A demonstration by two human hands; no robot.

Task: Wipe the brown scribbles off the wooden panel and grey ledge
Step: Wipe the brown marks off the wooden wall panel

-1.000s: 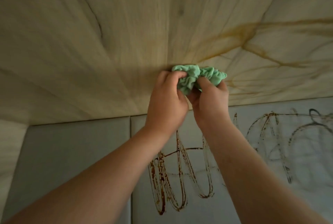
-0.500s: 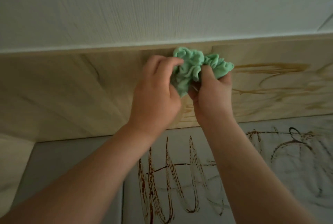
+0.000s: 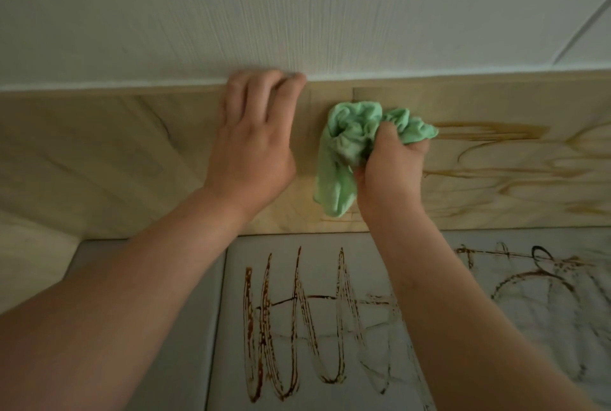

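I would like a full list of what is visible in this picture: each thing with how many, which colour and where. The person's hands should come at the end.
wall: one, white, streaked texture, across the top
wooden panel: one, pale wood, band across the middle, below the wall
brown smears: several streaks, yellow-brown, on the panel's right part
grey ledge: one, grey, with a seam, below the panel
brown scribbles: one dark zigzag group, fainter loops to its right, on the ledge
green cloth: one, bunched, against the panel near the centre
left hand: one, rests on the panel, fingertips at its top edge
right hand: one, grips the cloth
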